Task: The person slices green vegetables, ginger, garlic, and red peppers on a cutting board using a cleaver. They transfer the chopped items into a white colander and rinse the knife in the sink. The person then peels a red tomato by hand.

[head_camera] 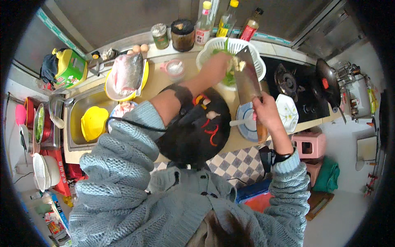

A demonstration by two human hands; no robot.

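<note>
My right hand [266,109] grips a cleaver [247,80] where blade meets handle, its wooden handle [262,133] pointing back toward me. The wide blade reaches over a white plastic colander [261,66] that holds green vegetables [229,79]. Pale chopped pieces [237,64], perhaps garlic or ginger, lie on the blade near its far end. My left hand [220,63] is over the colander, close beside those pieces; its fingers are blurred and partly hidden. Below my left forearm, a round black cutting board [193,139] carries red pepper strips [213,136] and a garlic bulb or clove [212,115].
A blue-and-white plate [243,131] with a white spoon [239,121] and a leaf-patterned dish [287,112] sit near the gas stove [287,81]. Left are a fish [129,72] and a sink [74,123] with a yellow basin [94,123]. Bottles [226,21] line the sill.
</note>
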